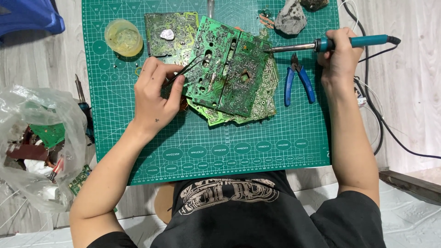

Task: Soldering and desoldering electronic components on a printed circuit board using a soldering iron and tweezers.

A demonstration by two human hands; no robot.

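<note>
Gripping, left hand: the left hand [154, 94] was closed in a pinch on black tweezers [189, 68], whose tips reached onto the top circuit board.
Right hand: the right hand [339, 55] was wrapped in a fist round the blue handle of a soldering iron [330, 43], held level, its metal tip touching the right edge of the top circuit board.
Top circuit board: a green circuit board [227, 71], solder side up and tilted, lay on the middle of the mat, between the two hands.
Boards below: a paler green circuit board [266, 94] lay under it, showing at the right and lower edges; another dark green board [167, 34] lay behind at the upper left, with a small grey lump on it.
Mat: a green cutting mat [206, 151] with a printed grid covered the wooden floor under all the boards.
Cutters: blue-handled cutters [297, 82] lay on the mat just right of the boards, near the right wrist.
Dish: a round yellowish dish [123, 37] stood at the mat's upper left.
Sponge: a grey, lumpy sponge [290, 18] sat at the mat's top edge.
Bag: a clear plastic bag [36, 138] of scrap parts lay left of the mat.
Cable: a black cable [390, 133] ran off at the right.
</note>
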